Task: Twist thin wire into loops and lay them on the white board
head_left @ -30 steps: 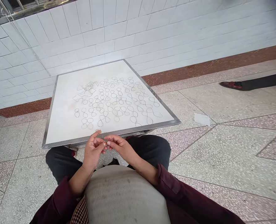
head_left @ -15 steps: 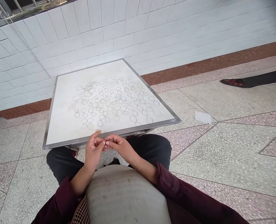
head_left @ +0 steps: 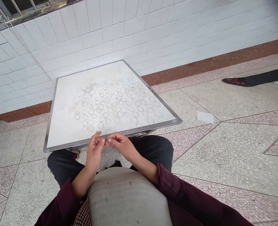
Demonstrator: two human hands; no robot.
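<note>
My left hand (head_left: pixel 95 150) and my right hand (head_left: pixel 121 145) meet just in front of the near edge of a white table (head_left: pixel 70 131) with a metal rim. Both pinch a thin dark wire (head_left: pixel 109 130), whose loop shows above my fingertips. The index finger of my left hand points up and has a tan covering on its tip. On the tabletop lie many wires bent into figure-eight shapes (head_left: pixel 134 116), and a tangled pile of wires (head_left: pixel 88 89) sits at the back left.
A white tiled wall (head_left: pixel 106 37) stands behind the table. My knees are under its near edge. A person's leg and dark red shoe (head_left: pixel 234 81) show at the right. A white paper piece (head_left: pixel 205 117) lies on the floor.
My fingertips have shifted slightly, with the hands still close together. The wire loop now shows larger above my right fingers, over the table edge.
</note>
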